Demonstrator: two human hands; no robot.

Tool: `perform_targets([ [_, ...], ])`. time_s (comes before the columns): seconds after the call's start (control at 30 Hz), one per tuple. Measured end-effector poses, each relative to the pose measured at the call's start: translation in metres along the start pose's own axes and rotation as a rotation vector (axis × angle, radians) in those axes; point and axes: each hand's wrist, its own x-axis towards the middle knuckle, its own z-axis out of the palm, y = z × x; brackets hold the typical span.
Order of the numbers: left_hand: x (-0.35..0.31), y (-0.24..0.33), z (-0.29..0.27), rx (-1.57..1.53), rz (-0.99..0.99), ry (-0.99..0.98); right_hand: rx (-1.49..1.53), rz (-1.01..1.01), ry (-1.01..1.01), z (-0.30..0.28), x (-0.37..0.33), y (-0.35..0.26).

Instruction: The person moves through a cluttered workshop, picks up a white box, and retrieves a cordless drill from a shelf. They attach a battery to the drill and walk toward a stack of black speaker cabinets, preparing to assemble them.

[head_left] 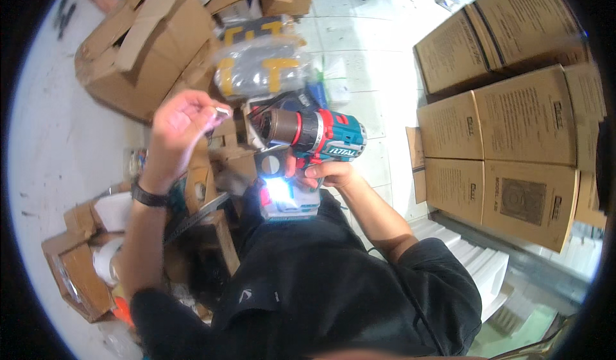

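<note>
Right hand (328,174) is closed around the grip of a teal and red drill (340,134), which is held up in front of the person's body with its chuck (282,126) pointing left. Bright light (280,188) glares just below that hand, washing out the detail there. Left hand (178,124) is raised to the left of the chuck, thumb and fingers pinched on a small piece (222,113), shiny and too small to make out; it is apart from the chuck. Around that wrist sits a black band (149,196). Beyond the drill lie wrapped packages (262,74) with yellow tape, next to a large brown carton (151,55) at the upper left. Brown boxes (526,119) stand stacked at the right, well apart from both hands, with white tiled floor (369,45) between them and the packages. White slabs (471,267) lie below the stack.
</note>
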Motion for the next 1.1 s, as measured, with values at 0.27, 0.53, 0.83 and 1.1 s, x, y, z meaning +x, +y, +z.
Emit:
perform_targets([
  [0.27,0.006,-0.020,0.113,-0.188,0.094,-0.004,0.043,-0.075,0.016,-0.014,-0.061,-0.021],
  [0.53,-0.011,-0.013,0.123,-0.162,0.185,0.059,0.091,-0.001,-0.062,-0.016,-0.062,-0.026],
  [0.83,-0.039,-0.019,0.106,-0.028,0.249,0.258,0.115,0.127,-0.184,-0.013,-0.027,-0.020],
  [1.1,-0.056,-0.033,0.097,-0.094,0.226,0.371,0.203,0.247,-0.206,-0.015,-0.008,-0.010],
])
